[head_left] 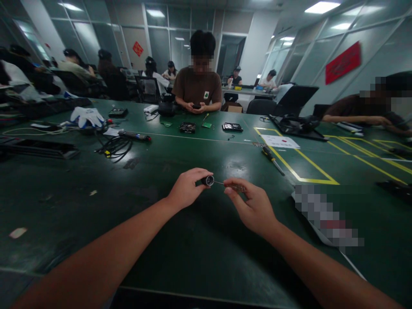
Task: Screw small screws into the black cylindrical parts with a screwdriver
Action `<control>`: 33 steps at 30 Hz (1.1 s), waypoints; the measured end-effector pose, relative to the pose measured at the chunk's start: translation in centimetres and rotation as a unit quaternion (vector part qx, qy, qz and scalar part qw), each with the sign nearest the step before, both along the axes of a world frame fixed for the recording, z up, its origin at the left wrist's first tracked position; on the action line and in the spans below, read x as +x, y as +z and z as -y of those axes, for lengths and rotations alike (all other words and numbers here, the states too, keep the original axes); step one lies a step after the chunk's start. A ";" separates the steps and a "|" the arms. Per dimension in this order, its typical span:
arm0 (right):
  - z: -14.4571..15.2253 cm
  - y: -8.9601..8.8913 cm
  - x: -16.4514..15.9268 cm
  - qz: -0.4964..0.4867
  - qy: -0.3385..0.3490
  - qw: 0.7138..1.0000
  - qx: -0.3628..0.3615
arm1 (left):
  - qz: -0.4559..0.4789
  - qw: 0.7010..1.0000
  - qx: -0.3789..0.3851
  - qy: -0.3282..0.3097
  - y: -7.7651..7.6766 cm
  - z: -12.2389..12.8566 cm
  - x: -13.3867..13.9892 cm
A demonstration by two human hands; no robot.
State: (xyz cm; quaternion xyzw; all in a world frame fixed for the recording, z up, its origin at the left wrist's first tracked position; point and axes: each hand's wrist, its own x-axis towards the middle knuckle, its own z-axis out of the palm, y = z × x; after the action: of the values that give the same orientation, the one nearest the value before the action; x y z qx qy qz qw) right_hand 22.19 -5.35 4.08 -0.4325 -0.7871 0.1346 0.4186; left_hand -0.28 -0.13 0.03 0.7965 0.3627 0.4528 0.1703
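You pinch a short black cylinder (208, 180) with a silvery rim between the thumb and fingers of your left hand (186, 188), above the green tabletop (180, 257) at the center of the view. In your right hand (254, 206), thumb and fingers close on the translucent handle of a slim screwdriver (238, 187), its thin shaft aimed at the cylinder's open face; whether the tip touches cannot be told. Beyond your right hand, a black-and-yellow screwdriver (273, 159) lies beside a yellow-taped outline (317, 169) that frames part of a white sheet (280, 141). To the far left rest white-and-blue gloves (86, 116) and a coil of black cable (117, 148). Across the table, a person in a brown T-shirt (195, 83) holds a small dark object (196, 106) in both hands.
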 end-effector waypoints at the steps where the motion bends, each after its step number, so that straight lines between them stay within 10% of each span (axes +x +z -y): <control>1: -0.1 0.3 0.0 0.005 0.001 1.000 -0.002 | 0.000 1.000 -0.001 -0.001 0.0 0.0 0.0; 33: -0.7 -0.6 0.6 -0.043 -0.018 0.999 -0.023 | 0.012 1.000 0.006 -0.002 -0.2 0.0 0.1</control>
State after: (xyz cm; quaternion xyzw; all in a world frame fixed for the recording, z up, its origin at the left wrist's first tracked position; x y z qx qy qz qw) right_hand 22.83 -4.63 3.43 -0.4500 -0.7570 0.1634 0.4446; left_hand -0.19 -0.17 -0.13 0.7926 0.3565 0.4643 0.1705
